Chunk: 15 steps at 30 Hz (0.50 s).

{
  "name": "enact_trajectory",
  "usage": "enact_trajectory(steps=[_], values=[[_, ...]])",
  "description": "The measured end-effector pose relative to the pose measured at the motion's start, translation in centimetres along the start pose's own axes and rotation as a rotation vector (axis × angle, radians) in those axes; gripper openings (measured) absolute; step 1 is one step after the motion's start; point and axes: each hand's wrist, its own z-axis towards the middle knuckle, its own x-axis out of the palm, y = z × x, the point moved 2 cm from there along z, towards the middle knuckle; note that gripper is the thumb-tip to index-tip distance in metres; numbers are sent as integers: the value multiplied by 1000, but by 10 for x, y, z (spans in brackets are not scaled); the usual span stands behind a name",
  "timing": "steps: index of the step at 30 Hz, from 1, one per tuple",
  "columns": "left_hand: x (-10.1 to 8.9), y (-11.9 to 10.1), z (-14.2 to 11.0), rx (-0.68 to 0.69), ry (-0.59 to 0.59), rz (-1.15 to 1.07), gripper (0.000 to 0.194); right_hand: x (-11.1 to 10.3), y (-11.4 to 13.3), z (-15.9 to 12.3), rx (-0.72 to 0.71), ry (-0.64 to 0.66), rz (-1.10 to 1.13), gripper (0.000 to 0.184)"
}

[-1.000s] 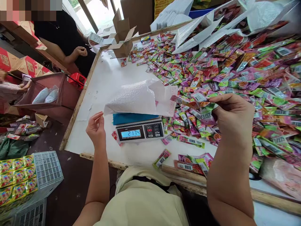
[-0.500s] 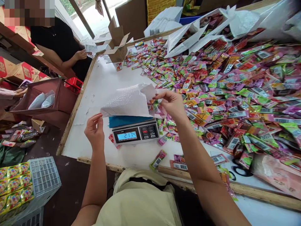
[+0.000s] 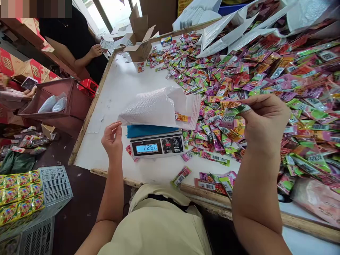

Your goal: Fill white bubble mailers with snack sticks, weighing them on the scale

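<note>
A white bubble mailer lies over a blue pad on a digital scale, whose display is lit. The mailer's mouth faces right, with a small snack packet showing in it. My left hand is closed in a pinch at the mailer's left corner. To the right, above the heap of snack packets, my right hand pinches a snack packet between thumb and fingers. How many it holds is hard to make out.
More white mailers lie on the heap behind. An open cardboard box stands at the table's far left. Past the wooden edge, a person holds papers. Plastic crates are on the floor at left.
My right hand has moved away from the mailer's mouth to the right, over the heap, and now holds a packet. The scale's reading has risen. My left hand stays at the corner.
</note>
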Motion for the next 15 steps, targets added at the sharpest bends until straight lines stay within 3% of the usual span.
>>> enact_trajectory(steps=[8,15], values=[[3,-1,-3,57,28,35,13,1,0,-2,58,0,12,17],[31,-40,-2,396,151,250,15,-4,2,-3,49,-42,-52,16]])
